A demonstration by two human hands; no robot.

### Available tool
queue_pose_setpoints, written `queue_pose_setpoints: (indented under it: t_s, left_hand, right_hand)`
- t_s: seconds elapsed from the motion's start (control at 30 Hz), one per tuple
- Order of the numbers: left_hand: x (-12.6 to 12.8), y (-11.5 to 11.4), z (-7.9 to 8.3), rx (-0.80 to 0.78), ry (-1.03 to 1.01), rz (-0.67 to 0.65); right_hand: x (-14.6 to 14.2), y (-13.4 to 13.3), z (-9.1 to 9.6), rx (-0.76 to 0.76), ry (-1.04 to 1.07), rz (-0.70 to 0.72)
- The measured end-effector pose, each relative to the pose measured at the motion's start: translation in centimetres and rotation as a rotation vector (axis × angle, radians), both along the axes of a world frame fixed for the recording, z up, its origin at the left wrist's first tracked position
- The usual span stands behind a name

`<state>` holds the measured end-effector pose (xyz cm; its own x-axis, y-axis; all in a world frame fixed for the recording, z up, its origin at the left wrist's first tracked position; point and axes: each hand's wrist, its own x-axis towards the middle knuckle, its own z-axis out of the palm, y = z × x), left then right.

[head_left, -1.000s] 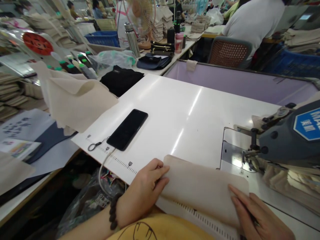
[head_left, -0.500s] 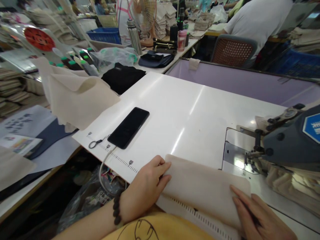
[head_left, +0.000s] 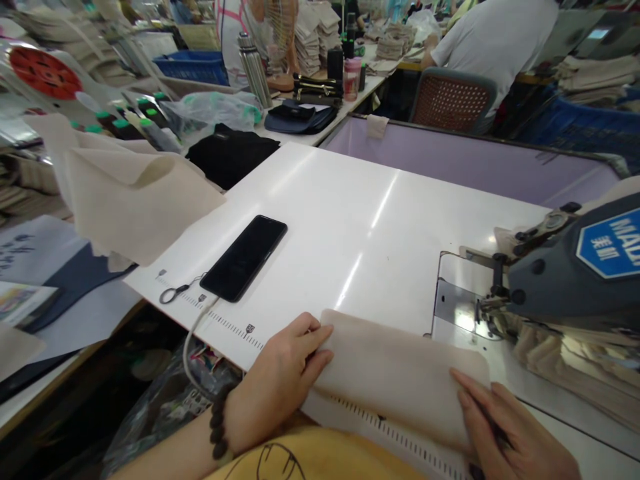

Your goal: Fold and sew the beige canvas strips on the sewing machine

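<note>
A folded piece of beige fabric [head_left: 395, 373] lies along the front edge of the white table [head_left: 340, 220], over part of its printed ruler. My left hand [head_left: 285, 363], with a dark bead bracelet on the wrist, pinches the fabric's left end between thumb and fingers. At the other end, my right hand [head_left: 510, 427] grips the cloth, its index finger stretched along the top and the thumb near the lower edge. Just beyond the right hand stands a sewing machine head [head_left: 565, 267] above its metal needle plate [head_left: 457, 303].
A black phone [head_left: 245, 257] with a white cable lies left of the fabric. Loose beige cloth [head_left: 135, 193] hangs over the table's left corner. Behind the table is a lilac-lined trough [head_left: 450, 160]. A person in a white shirt [head_left: 495, 47] sits beyond it near a brown chair [head_left: 447, 100].
The whole view has shifted slightly, so the table and machine appear further left. Both hands keep the same hold on the fabric.
</note>
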<state>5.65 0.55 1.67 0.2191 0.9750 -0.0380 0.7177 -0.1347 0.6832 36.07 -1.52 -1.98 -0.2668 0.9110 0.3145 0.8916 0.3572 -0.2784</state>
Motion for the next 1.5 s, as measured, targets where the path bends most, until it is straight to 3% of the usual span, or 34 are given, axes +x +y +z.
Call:
queue_pose_setpoints:
  t_s: [0.27,0.63,1.13,1.5]
  left_hand:
    - [0.0,0.0,-0.3,0.037,0.049,-0.012]
    - [-0.6,0.4,-1.0,0.195,0.129,-0.019]
    - [-0.9,0.5,-1.6,0.252,0.154,-0.04]
    - [-0.6,0.9,-0.8,0.257,0.202,-0.066]
  right_hand:
    - [-0.9,0.1,0.5,0.005,0.047,0.036]
    - [-3.0,0.5,2.2,-0.046,0.259,-0.024]
    - [-2.8,0.1,2.4,-0.085,0.315,-0.011]
    - [-3.1,0.4,2.2,-0.114,0.312,-0.027]
